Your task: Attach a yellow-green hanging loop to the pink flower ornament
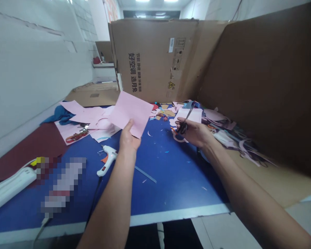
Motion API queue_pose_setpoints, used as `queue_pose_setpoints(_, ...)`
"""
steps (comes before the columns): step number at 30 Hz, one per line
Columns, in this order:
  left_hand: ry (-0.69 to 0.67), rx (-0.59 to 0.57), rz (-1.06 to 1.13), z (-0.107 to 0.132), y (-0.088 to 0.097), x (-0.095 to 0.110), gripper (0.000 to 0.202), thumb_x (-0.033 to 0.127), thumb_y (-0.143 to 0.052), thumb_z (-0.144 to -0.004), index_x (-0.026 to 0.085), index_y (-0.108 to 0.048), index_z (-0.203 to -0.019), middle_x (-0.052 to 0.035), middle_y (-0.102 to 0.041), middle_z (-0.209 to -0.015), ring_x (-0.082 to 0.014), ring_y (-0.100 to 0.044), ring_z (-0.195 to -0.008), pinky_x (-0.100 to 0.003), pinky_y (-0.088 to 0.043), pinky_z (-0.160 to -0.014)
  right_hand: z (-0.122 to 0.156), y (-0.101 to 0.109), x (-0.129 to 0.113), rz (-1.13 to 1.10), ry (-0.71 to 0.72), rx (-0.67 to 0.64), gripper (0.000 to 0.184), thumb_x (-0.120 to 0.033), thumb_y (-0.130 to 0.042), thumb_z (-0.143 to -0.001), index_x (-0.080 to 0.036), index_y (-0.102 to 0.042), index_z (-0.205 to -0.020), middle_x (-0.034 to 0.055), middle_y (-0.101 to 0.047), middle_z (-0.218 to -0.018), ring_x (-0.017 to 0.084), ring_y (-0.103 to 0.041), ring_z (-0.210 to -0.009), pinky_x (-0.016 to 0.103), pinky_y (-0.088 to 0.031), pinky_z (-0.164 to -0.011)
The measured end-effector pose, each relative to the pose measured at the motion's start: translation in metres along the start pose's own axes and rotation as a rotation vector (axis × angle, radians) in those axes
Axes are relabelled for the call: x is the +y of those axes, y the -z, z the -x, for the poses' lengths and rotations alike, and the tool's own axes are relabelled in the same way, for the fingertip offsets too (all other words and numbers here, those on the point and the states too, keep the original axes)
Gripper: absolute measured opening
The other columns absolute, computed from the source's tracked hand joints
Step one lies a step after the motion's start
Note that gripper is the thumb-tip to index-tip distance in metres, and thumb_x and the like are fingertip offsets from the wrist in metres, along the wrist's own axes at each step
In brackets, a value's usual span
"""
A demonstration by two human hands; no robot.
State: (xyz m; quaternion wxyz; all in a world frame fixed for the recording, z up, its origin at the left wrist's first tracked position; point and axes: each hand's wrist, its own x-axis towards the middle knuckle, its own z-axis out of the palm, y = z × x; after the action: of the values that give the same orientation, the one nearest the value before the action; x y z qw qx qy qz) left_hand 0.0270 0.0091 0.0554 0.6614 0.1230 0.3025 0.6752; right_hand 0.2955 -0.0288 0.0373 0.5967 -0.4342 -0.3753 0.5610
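My left hand (129, 138) grips a roughly square sheet of pink paper (132, 112) near its lower edge, thumb on the face towards me. The sheet is raised above the blue table and tilted. In my right hand (194, 133) is a pair of scissors (188, 117), fingers round the dark handles and blades pointing up and away from me. The scissors and the paper are apart. Behind my right hand lies a white sheet (194, 114), with a pale cut-out ring shape (180, 137) just below the fingers.
A white glue gun (108, 160) lies left of my left forearm, beside a grey strip (145, 174). Pink paper sheets (93, 116) and red-handled scissors (76, 137) are at the back left. Paper scraps (230, 128) pile up along the right. Cardboard panels (152, 62) wall the back and right.
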Motion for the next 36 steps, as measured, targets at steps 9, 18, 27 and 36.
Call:
queue_pose_setpoints(9, -0.069, -0.023, 0.013, 0.012, -0.009, 0.011, 0.041, 0.013, -0.069, -0.096, 0.018, -0.07, -0.137, -0.0115, -0.085, -0.109, -0.0275, -0.08, -0.112, -0.042, -0.064, -0.103, -0.004, -0.002, 0.009, 0.026, -0.049, -0.028, 0.028, -0.022, -0.075, -0.078, -0.025, -0.071, -0.106, 0.0047, -0.076, -0.099, 0.02, -0.072, -0.087, 0.03, -0.061, -0.077)
queue_pose_setpoints(18, -0.107, 0.021, -0.042, 0.008, -0.005, 0.001, 0.042, 0.008, -0.068, -0.095, 0.016, -0.07, -0.137, -0.0115, -0.085, -0.107, -0.0242, -0.083, -0.101, -0.039, -0.064, -0.102, -0.005, 0.0, 0.006, -0.109, -0.025, -0.104, 0.033, -0.023, -0.091, -0.076, -0.028, -0.075, -0.105, 0.0007, -0.077, -0.094, 0.017, -0.072, -0.085, 0.028, -0.061, -0.075)
queue_pose_setpoints(27, -0.088, -0.015, -0.034, 0.009, -0.006, -0.005, 0.042, 0.005, -0.067, -0.096, 0.015, -0.071, -0.137, -0.0114, -0.085, -0.11, -0.0216, -0.083, -0.095, -0.036, -0.064, -0.101, -0.009, 0.002, 0.007, -0.091, 0.014, -0.006, 0.048, -0.034, -0.106, -0.061, -0.024, -0.082, -0.101, 0.0008, -0.076, -0.087, 0.016, -0.074, -0.078, 0.026, -0.064, -0.071)
queue_pose_setpoints(36, -0.094, -0.079, -0.071, 0.008, -0.003, -0.018, 0.047, 0.006, -0.071, -0.091, 0.015, -0.071, -0.137, -0.0134, -0.084, -0.115, -0.0247, -0.081, -0.106, -0.039, -0.062, -0.105, 0.004, -0.003, 0.007, 0.194, -0.011, 0.045, 0.062, -0.043, -0.101, -0.066, -0.027, -0.082, -0.123, 0.0043, -0.083, -0.096, 0.014, -0.068, -0.071, 0.021, -0.052, -0.056)
